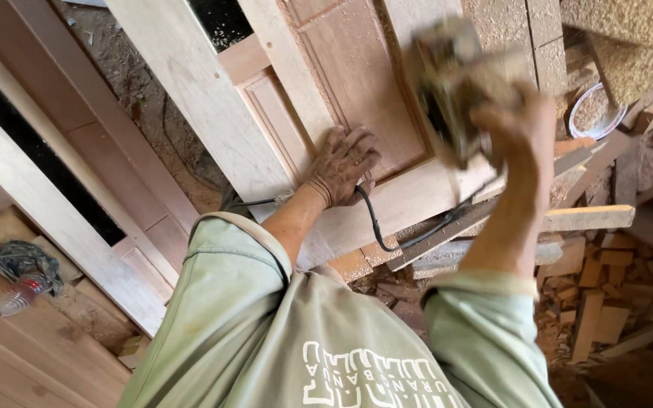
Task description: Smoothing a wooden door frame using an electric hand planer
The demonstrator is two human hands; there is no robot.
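two hands over a panelled wooden door [357, 83], left hand [344, 162] flat on the panel with fingers spread and holding nothing, right hand [519, 125] fingers closed around a blurred power sander [451, 83] just above the door's right side, black cord [387, 234] trailing below, white bowl [595, 112] among wood scraps beyond

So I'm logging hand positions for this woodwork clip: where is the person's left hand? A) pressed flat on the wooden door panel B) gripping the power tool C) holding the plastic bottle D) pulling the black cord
A: the left hand lies flat, fingers spread, on the wooden door panel, while the right hand holds the blurred power tool.
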